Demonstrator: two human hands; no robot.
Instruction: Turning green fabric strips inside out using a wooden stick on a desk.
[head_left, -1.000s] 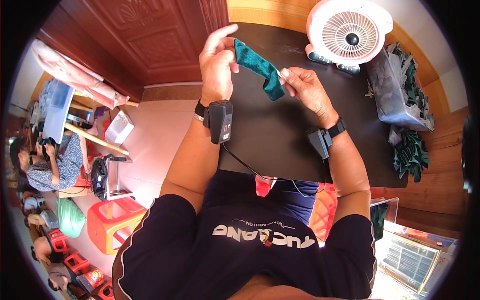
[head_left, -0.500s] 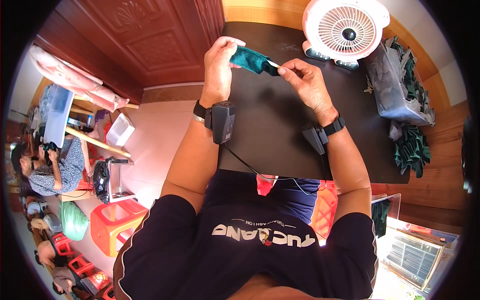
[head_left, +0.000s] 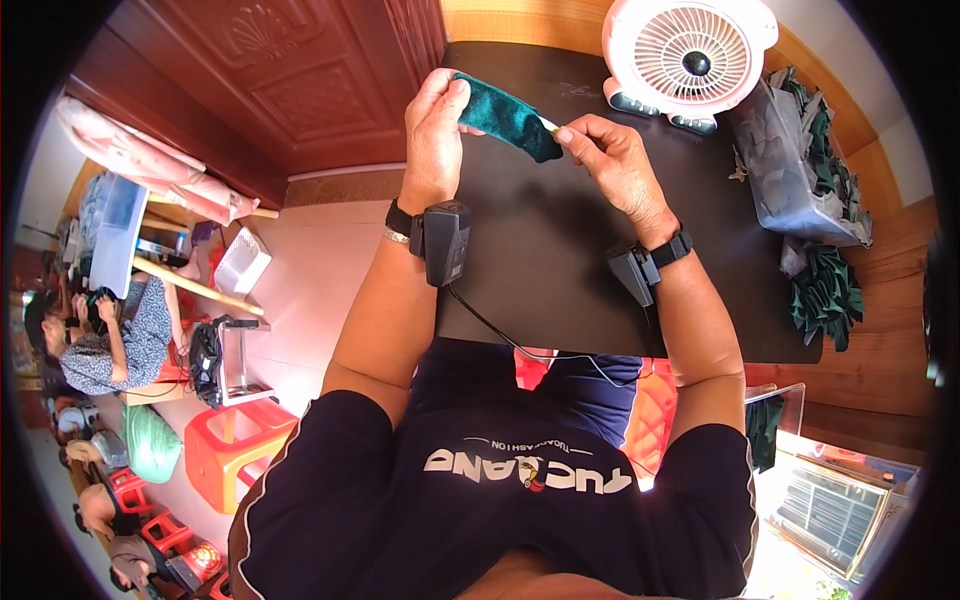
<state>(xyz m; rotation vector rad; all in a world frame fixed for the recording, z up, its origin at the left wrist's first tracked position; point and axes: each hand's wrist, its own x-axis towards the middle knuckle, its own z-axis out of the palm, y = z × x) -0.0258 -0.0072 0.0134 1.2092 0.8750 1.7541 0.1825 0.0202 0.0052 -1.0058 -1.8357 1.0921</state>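
A dark green velvet-like fabric piece [head_left: 505, 118] hangs above the table between my hands. My left hand [head_left: 435, 125] pinches its left end between thumb and fingers. Between the thumb and forefinger of my right hand [head_left: 612, 165] is a thin white stick [head_left: 548, 124], which meets the fabric's right end. Whether its tip lies inside the fabric or behind it, I cannot tell.
Under my hands is a dark table [head_left: 530, 250]. A pink-and-white fan [head_left: 690, 60] stands at its far right. Beside it, a clear bin [head_left: 790, 190] holds grey and green fabric pieces, with a green bundle [head_left: 827, 297] nearer me. An orange stool [head_left: 205, 450] and seated people are left.
The fabric's right part has spread wider and droops lower, and less of the white stick shows. My left hand has shifted slightly up. Both hands keep their hold.
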